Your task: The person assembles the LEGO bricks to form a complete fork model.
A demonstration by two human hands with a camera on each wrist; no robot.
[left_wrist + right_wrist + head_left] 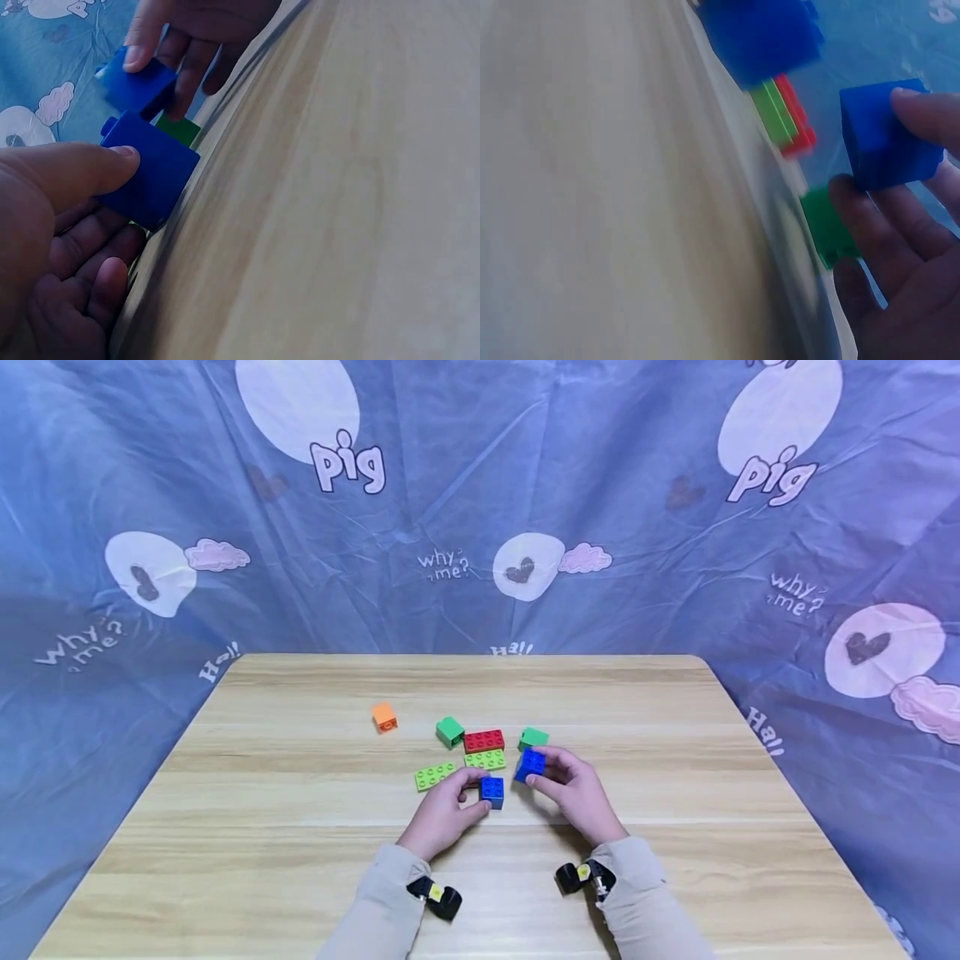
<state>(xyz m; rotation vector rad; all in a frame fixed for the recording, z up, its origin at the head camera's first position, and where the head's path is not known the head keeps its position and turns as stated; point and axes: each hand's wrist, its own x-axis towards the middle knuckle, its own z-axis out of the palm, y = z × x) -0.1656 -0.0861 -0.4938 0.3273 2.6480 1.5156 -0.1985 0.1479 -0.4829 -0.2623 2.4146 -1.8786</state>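
Two blue four-stud bricks, one in each hand, close to the red eight-stud brick point(484, 742).
Nearer the person than the red brick, the left hand point(447, 814) grips the left blue brick point(492, 792) between thumb and fingers; whether its base touches the table point(300, 860) is hard to tell. To the red brick's right, the right hand point(577, 789) pinches the right blue brick point(532, 764), which is tilted. Good handling here probably calls for a light thumb-and-fingertip hold on the side walls, studs and undersides uncovered, and the tilted brick levelled and squared to its twin. The right fingers need care near the green brick point(534, 737) right of the red one, the left near the lime eight-stud brick point(485, 760) just before it.
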